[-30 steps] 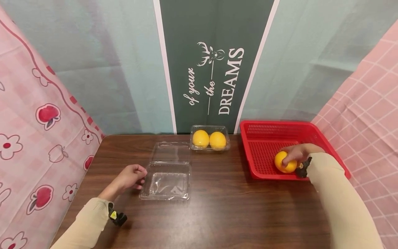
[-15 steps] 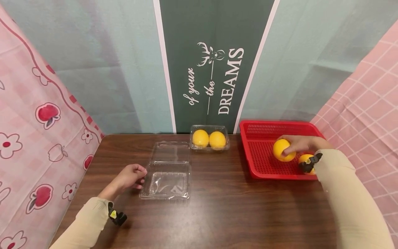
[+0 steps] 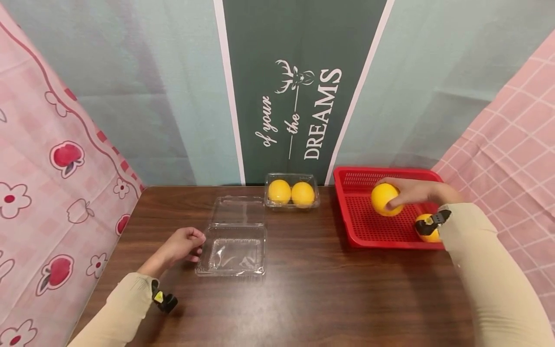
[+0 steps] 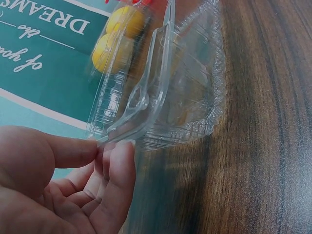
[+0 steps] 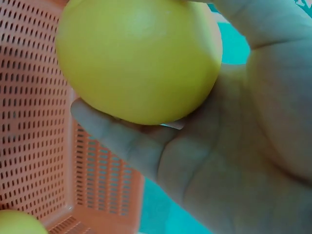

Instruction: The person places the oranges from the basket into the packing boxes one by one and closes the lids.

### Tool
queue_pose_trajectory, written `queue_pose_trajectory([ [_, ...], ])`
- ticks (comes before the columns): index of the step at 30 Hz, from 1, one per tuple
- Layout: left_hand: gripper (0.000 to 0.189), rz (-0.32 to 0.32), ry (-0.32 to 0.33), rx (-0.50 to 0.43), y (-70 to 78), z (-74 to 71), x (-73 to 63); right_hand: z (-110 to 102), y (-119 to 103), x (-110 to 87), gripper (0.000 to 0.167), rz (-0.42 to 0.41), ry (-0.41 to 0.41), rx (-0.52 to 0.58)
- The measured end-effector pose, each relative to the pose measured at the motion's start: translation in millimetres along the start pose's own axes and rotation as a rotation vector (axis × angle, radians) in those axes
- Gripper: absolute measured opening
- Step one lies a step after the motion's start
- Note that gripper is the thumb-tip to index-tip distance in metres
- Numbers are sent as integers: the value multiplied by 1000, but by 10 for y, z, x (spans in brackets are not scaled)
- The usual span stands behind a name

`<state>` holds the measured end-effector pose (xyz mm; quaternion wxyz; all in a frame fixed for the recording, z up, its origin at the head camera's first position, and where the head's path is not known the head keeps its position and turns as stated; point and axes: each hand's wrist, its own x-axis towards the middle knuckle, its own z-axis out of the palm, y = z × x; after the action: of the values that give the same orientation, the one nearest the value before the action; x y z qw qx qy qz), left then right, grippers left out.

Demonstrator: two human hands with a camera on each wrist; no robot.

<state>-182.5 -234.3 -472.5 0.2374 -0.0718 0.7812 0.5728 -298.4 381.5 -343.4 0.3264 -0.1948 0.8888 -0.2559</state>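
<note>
Progress seemed half: two fruits [image 3: 279, 192] sat boxed at centre, one fruit [image 3: 429, 236] lay in the red basket [image 3: 364, 225] at right, my right hand [image 3: 412, 191] gripped another fruit [image 3: 385, 199] above it, and my left hand [image 3: 183, 246] pinched the unfilled container [image 3: 236, 251], centre-left.

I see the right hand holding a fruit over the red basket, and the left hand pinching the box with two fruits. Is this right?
Not quite: the left hand pinches the open box, not the far box, as the head view shows. The rest is right.
</note>
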Motion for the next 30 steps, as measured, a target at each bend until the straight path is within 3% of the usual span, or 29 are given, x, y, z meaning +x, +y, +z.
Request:
queue_pose_trajectory([
  [5,17,20,0,-2,-5,7,-2,17,-152,27,74,-84,28,-16],
  [18,16,29,10,-5,-71,66,-40,172,-724,121,85,-148,12,-27],
  [30,17,33,21,-2,-87,120,-86,337,-905,194,84,-189,61,-80],
])
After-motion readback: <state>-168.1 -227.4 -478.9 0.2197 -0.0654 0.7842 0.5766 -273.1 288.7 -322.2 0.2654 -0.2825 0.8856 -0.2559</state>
